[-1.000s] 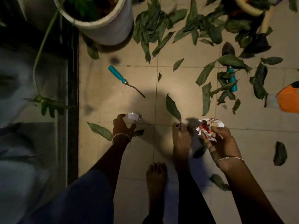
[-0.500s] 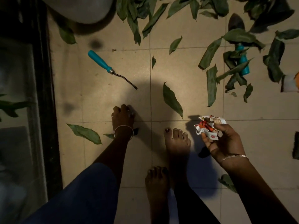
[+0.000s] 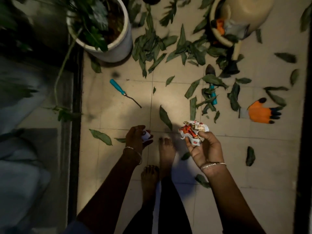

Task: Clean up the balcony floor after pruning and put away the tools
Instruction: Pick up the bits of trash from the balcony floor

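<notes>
Head view — grips a crumpled red-and-white paper wad (image 3: 192, 130) in the right hand (image 3: 205, 149) at 4 o'clock, fingers curled round it; pinches a small white paper scrap (image 3: 146, 135) in the left hand (image 3: 136, 138) at 7 o'clock. Teal-handled metal hand tool (image 3: 124, 92) lying at 10 o'clock, orange-and-black work glove (image 3: 260, 113) at 3 — cut green leaves (image 3: 182, 48) strewn over beige floor tiles (image 3: 116, 120).

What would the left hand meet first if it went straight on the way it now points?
Probably the metal tip of the teal-handled hand tool; the left hand holds a white paper scrap, and depth is unclear.
</notes>
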{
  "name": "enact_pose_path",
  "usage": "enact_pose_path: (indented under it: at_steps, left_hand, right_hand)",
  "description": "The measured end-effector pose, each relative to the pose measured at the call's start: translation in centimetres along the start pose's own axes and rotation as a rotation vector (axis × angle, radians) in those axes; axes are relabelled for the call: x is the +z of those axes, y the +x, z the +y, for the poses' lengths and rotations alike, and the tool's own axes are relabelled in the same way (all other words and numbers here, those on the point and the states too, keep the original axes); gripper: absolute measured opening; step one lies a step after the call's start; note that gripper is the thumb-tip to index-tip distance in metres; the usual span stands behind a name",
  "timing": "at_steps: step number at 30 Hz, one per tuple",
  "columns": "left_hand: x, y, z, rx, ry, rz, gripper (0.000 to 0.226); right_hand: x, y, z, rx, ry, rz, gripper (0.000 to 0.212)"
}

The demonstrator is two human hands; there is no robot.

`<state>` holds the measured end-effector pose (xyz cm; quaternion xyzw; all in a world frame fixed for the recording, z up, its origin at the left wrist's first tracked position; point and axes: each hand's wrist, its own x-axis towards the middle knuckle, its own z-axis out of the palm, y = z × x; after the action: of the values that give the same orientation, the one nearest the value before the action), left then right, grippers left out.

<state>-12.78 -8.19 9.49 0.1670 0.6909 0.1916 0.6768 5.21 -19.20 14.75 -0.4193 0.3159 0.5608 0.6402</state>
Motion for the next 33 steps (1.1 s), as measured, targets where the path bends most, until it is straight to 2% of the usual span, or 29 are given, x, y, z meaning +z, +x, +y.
enact_pose_path:
  at_steps: [4,5,7,9,15,19,23,26,29,33]
  left_hand:
    - [-0.1,-10.4,6.4,-0.026,-0.217,-0.070,0.011]
    - [-0.3,-13.2,8.0,-0.033,-0.262,-0.084,0.011]
    - [-1.2,-18.4,10.7,-0.051,-0.358,-0.132,0.012]
    - [-2.7,-23.9,13.0,-0.026,-0.424,-0.209,0.010]
    - [-8.4,-36.7,16.5,-0.002,-0.520,-0.175,0.016]
    - [-12.5,-42.1,14.9,0.021,-0.675,-0.183,0.015]
    - [-15.5,-47.5,11.7,0.074,-0.869,-0.133,0.011]
    - [-17.9,-51.1,8.0,0.106,-1.032,-0.086,0.017]
    - [-21.0,-54.7,3.4,0.141,-1.189,0.057,0.014]
    - [-25.1,-58.5,-3.4,0.121,-1.361,0.240,0.012]
  right_hand:
    - [5.7,-9.0,-1.0,0.001,-0.012,-0.083,0.033]
    - [7.0,-11.5,-1.2,-0.005,-0.026,-0.110,0.038]
    - [9.3,-16.0,-1.3,-0.003,-0.064,-0.165,0.060]
    - [11.3,-20.6,-1.4,-0.008,-0.087,-0.225,0.069]
    - [14.7,-30.7,-0.7,0.032,-0.150,-0.410,0.054]
    - [15.3,-35.2,0.0,0.163,-0.279,-0.531,0.054]
    - [15.7,-38.5,-0.1,0.284,-0.442,-0.593,0.058]
    - [16.4,-40.9,1.0,0.371,-0.637,-0.606,0.055]
    - [16.5,-42.9,4.1,0.444,-0.857,-0.592,0.033]
    - [14.6,-44.7,9.9,0.505,-1.079,-0.580,0.052]
